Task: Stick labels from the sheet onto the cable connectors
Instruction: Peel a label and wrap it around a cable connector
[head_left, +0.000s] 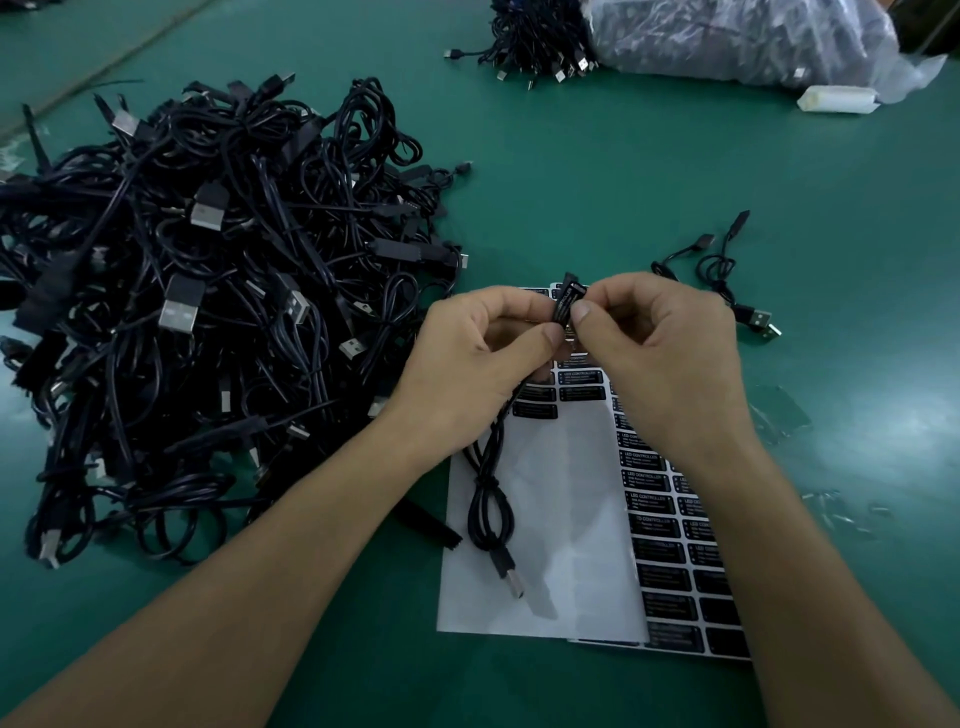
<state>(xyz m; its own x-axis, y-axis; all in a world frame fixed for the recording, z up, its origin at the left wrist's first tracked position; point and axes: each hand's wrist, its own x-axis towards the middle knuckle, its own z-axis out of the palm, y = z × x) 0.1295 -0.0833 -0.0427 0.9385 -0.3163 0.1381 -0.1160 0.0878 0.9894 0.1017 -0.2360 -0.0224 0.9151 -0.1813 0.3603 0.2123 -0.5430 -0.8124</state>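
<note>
Two hands meet above the label sheet (545, 525). Your left hand (467, 358) and right hand (670, 353) both pinch the slim black connector (561, 318), thumb and forefinger of each clamped on it from either side, and the other fingers are curled in. A black label (570, 293) with pale print sits on the connector's upper end; how far it is pressed down cannot be told. The cable (485, 499) hangs from your left hand and loops across the sheet's bare white part, with its USB plug (511, 574) lying on the paper. Black labels remain in columns along the sheet's right side and in a few rows under your hands. Left of the sheet lies a large tangled pile of cables (208, 312) on the green table (623, 171). One loose cable (727, 280) lies just right of your right hand. At the far edge are another bundle (540, 41) and a clear plastic bag (743, 36), touching.
</note>
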